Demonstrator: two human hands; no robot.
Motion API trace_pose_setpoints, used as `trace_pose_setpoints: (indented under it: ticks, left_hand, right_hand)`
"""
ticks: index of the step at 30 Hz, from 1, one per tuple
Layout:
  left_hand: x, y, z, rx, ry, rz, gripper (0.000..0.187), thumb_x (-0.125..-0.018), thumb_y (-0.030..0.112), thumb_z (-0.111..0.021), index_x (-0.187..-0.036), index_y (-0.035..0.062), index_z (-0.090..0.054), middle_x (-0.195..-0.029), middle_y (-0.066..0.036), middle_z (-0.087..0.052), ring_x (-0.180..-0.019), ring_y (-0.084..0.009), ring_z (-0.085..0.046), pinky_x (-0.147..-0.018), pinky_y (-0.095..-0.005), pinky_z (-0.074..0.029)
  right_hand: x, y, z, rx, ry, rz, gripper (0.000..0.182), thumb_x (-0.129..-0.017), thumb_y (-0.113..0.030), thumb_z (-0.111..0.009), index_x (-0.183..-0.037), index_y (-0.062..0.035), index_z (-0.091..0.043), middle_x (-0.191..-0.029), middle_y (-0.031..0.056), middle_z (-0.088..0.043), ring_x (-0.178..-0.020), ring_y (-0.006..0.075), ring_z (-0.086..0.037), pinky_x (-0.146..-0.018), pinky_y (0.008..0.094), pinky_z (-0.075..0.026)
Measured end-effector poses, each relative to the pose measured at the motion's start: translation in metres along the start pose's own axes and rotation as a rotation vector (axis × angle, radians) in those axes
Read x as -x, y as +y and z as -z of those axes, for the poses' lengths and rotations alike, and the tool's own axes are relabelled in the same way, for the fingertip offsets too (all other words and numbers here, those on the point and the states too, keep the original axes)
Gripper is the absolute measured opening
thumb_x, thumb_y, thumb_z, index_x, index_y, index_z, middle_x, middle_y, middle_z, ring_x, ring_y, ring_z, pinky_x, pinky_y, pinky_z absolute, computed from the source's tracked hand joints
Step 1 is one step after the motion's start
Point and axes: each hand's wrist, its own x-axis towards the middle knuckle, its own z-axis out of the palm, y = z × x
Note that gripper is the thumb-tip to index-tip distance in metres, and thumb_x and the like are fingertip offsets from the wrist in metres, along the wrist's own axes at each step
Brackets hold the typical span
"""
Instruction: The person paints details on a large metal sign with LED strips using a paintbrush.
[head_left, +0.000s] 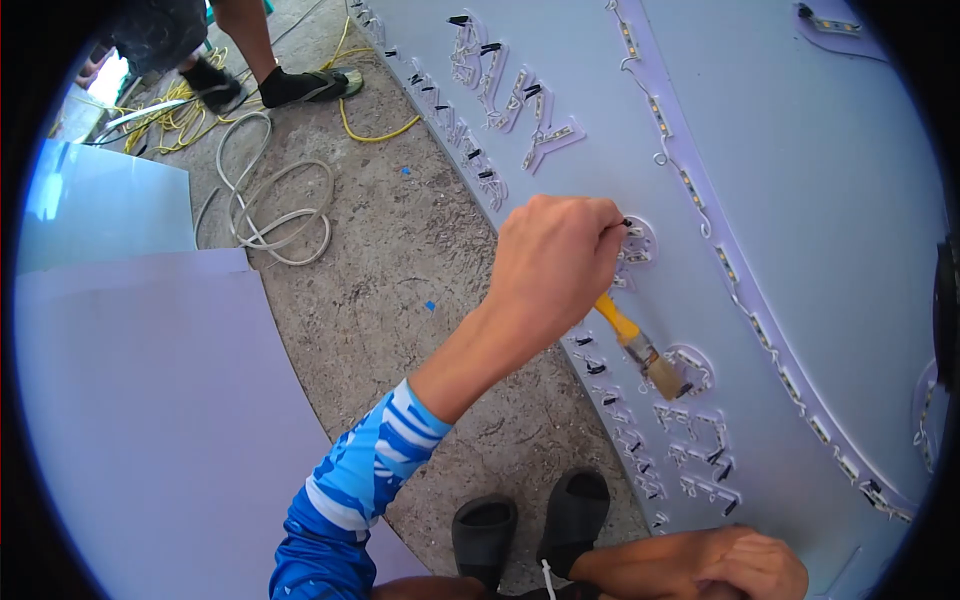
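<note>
My left hand (555, 255), coming in from the lower left in a blue and white camouflage sleeve, is closed around the yellow handle of a paintbrush (630, 335). Its bristles point down to the right, overlapping a rounded sign letter (695, 368) fitted with small LED modules. Just beyond my fingers sits another rounded LED letter (640, 240) with wires. All these letters lie on a large pale panel (700, 310). At the bottom right, my right hand (755, 568) rests by my bent knee, fingers curled, with nothing showing in it.
A long curved strip of LED modules (725, 265) crosses the panel. More wired letters (505, 85) line its left side. Another pale sheet (140, 390) is at left. On the concrete floor are a coiled white hose (240, 200), yellow cable (175, 125) and another person's feet (300, 88).
</note>
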Motion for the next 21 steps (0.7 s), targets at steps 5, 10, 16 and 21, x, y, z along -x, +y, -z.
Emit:
trace_pose_setpoints:
  ticks: [5,10,16,21]
  left_hand:
    - [0.004,0.007,-0.006,-0.218,-0.013,-0.094,0.008,-0.079,0.004,-0.065,-0.085,-0.0011,-0.066,-0.069,-0.013,-0.061,-0.062,-0.0319,-0.061,-0.057,-0.0385,-0.047]
    - [0.009,0.013,-0.009,-0.302,-0.026,-0.170,0.012,-0.068,-0.002,-0.062,-0.076,-0.0003,-0.053,-0.072,-0.014,-0.057,-0.060,-0.0325,-0.060,-0.056,-0.0412,-0.046]
    - [0.013,0.003,-0.020,-0.031,0.146,-0.047,0.019,-0.071,-0.002,-0.065,-0.086,0.0012,-0.054,-0.069,-0.011,-0.056,-0.059,-0.0306,-0.057,-0.054,-0.0405,-0.044]
    - [0.015,0.004,-0.015,-0.057,0.122,-0.076,0.011,-0.080,-0.003,-0.066,-0.091,-0.0018,-0.065,-0.073,-0.011,-0.065,-0.055,-0.0210,-0.060,-0.050,-0.0295,-0.045]
  right_hand:
    - [-0.012,-0.005,-0.024,0.096,0.266,-0.116,0.023,-0.074,-0.018,-0.061,-0.069,0.0041,-0.062,-0.064,0.0133,-0.064,-0.058,0.0254,-0.063,-0.063,0.0314,-0.054]
    - [-0.014,0.012,0.010,0.001,-0.162,-0.066,0.022,-0.070,-0.017,-0.060,-0.072,0.0040,-0.063,-0.066,0.0142,-0.064,-0.060,0.0249,-0.063,-0.064,0.0322,-0.054]
    - [-0.003,-0.003,-0.026,-0.346,0.579,-0.503,0.023,-0.076,-0.017,-0.059,-0.085,0.0039,-0.065,-0.076,0.0156,-0.067,-0.069,0.0249,-0.067,-0.070,0.0325,-0.054]
    - [-0.041,0.014,0.022,-0.152,-0.358,-0.224,0.027,-0.077,-0.012,-0.068,-0.098,0.0038,-0.065,-0.093,0.0130,-0.070,-0.081,0.0225,-0.068,-0.075,0.0295,-0.053]
